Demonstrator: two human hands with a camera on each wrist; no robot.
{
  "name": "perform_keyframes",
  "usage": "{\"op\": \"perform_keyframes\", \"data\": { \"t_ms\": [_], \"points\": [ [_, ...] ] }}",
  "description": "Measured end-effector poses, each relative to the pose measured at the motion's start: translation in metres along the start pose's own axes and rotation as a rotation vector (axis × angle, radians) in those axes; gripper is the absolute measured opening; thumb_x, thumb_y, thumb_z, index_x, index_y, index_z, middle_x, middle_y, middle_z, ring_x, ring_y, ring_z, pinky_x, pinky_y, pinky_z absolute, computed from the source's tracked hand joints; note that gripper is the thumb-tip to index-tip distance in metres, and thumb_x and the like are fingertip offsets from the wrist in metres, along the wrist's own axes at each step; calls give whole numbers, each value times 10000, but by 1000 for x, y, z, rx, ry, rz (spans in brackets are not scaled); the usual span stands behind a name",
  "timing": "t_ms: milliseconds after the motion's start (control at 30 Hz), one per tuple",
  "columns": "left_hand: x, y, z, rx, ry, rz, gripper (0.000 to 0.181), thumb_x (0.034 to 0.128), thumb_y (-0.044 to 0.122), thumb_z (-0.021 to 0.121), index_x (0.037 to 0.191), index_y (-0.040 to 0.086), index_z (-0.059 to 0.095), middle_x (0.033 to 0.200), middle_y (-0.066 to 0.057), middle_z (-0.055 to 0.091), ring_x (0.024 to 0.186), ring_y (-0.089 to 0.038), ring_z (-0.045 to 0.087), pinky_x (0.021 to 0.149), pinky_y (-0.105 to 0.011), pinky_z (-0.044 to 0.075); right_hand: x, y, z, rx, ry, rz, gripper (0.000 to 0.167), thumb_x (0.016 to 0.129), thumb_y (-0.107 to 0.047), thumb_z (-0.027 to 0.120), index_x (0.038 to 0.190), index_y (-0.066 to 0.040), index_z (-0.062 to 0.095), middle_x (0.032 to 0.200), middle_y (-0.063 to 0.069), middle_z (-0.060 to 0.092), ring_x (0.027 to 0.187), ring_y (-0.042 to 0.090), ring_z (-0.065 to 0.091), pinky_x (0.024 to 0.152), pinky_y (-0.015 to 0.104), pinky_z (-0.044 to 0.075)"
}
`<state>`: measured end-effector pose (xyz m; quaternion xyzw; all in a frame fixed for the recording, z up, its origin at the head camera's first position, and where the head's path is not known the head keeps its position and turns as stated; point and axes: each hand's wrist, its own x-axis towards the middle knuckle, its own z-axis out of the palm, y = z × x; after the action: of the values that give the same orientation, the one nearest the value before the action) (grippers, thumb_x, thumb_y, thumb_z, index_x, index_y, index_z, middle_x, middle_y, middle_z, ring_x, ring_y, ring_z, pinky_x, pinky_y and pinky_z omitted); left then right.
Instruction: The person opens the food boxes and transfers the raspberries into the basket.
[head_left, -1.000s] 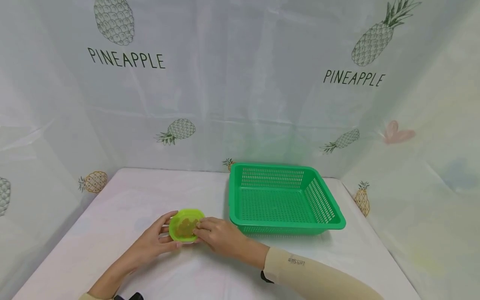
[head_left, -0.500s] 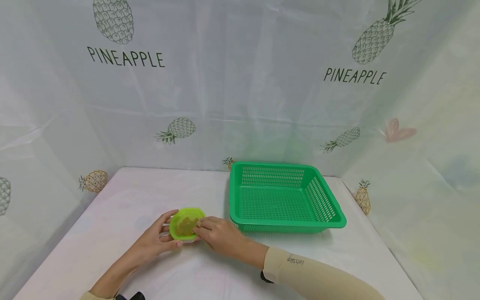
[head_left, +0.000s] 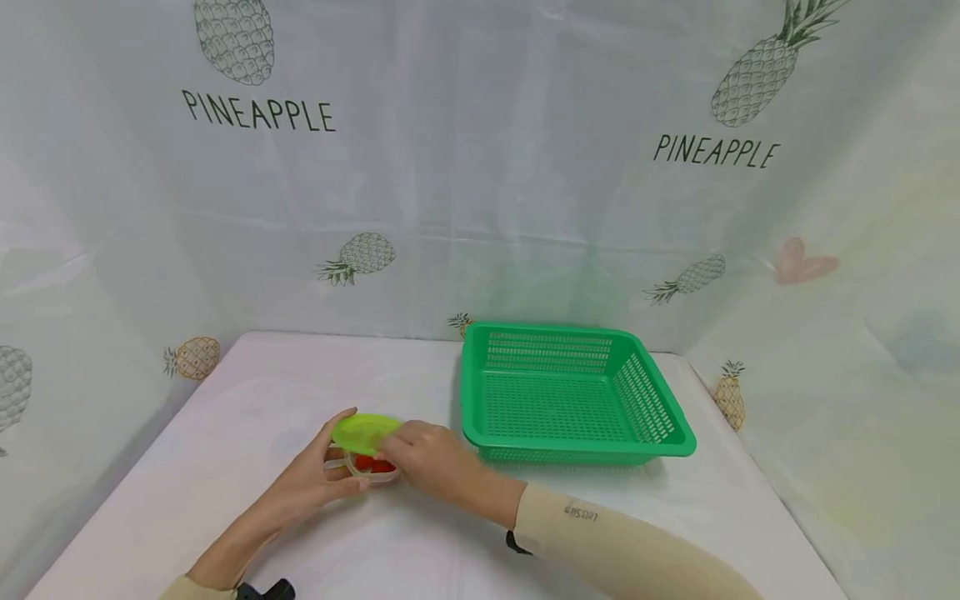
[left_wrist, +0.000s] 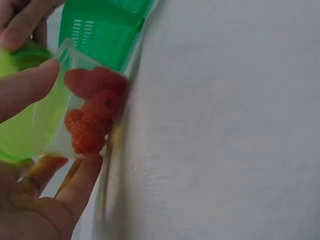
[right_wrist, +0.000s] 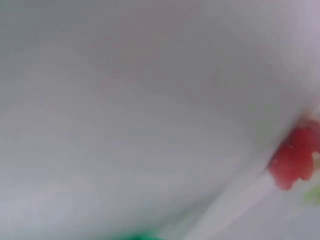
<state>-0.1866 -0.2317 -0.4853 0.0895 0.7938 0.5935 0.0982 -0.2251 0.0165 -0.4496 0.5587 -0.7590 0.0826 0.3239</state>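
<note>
A clear plastic container [left_wrist: 70, 60] stands on the table, and my left hand [head_left: 311, 479] grips it around the sides. Several raspberries [left_wrist: 95, 110] lie inside, seen through its wall in the left wrist view; in the blurred right wrist view they are a red patch [right_wrist: 295, 157] at the right edge. Above the container, a translucent yellow-green lid [head_left: 362, 432] is tilted up, its near side raised off the rim. The fingers of my right hand [head_left: 435, 458] pinch the lid's near right edge. Whether the lid's far edge still touches the container cannot be seen clearly.
A green perforated plastic basket [head_left: 555, 408] stands at the back right of the white-covered table [head_left: 405, 550], just beyond my right hand. Pineapple-printed sheeting [head_left: 480, 167] hangs behind the table and along both sides.
The lid has been peeled up from the container by my right hand, tilting away, so the red raspberries show beneath. My left hand has kept its hold.
</note>
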Motion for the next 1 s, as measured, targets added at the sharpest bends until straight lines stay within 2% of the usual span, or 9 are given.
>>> {"op": "perform_keyframes", "data": {
  "t_ms": [100,167,300,367,467,567,767,900,1000],
  "points": [
    [0,0,1,24,12,-6,1038,868,245,907,1663,202,242,1486,-226,517,1304,-374,621,975,-329,590,5,-3,-1,-58,-49,-106,133,996,-250,771,950,-156,688,854,-84,723,786,34,683,743,96,558],
    [-2,0,0,33,16,-3,977,868,249,907,1628,167,299,1479,-210,537,1319,-385,614,1006,-370,587,6,-4,-1,-73,-86,-123,102,993,-215,772,963,-157,694,875,-88,731,797,33,689,758,100,562],
    [-4,3,-3,41,21,18,946,874,239,902,1614,110,327,1484,-226,538,1330,-420,607,1032,-406,587,8,-6,-3,-41,-106,-46,90,982,-132,777,1056,-143,726,1002,-69,773,917,45,732,893,122,567],
    [-4,5,-4,40,11,24,961,879,241,899,1627,93,314,1494,-246,516,1333,-434,603,1021,-388,594,10,-6,-4,-10,-91,11,109,985,-158,782,1076,-131,730,993,-61,773,907,56,739,894,124,568],
    [-4,7,-6,42,6,30,995,873,237,904,1640,62,295,1529,-265,478,1355,-436,580,1013,-348,594,16,-6,-5,61,-53,134,108,999,-160,758,1087,-111,718,960,-41,760,851,66,728,835,113,574],
    [-3,8,-8,76,19,37,995,863,247,912,1635,47,317,1555,-248,480,1375,-419,559,1019,-333,588,22,-6,-6,165,-2,317,70,1021,-130,711,1083,-99,701,959,-21,743,822,64,709,795,101,571],
    [-6,7,-15,199,80,5,975,822,355,937,1616,131,418,1540,-147,555,1342,-332,574,1035,-334,580,32,-1,-6,457,45,683,73,1077,-99,615,1116,-73,671,965,10,726,831,29,643,737,70,537],
    [-8,6,-21,195,77,0,961,817,340,942,1606,125,436,1543,-162,551,1339,-336,577,1050,-360,572,35,4,-1,577,89,815,97,1088,-72,581,1132,-32,658,980,62,740,834,69,703,736,110,566],
    [-8,6,-23,190,66,-10,961,818,335,942,1608,129,434,1548,-162,545,1351,-348,568,1051,-364,572,36,7,4,680,128,905,114,1096,-64,561,1155,-11,643,991,98,730,822,164,756,729,133,587]
  ]
}}
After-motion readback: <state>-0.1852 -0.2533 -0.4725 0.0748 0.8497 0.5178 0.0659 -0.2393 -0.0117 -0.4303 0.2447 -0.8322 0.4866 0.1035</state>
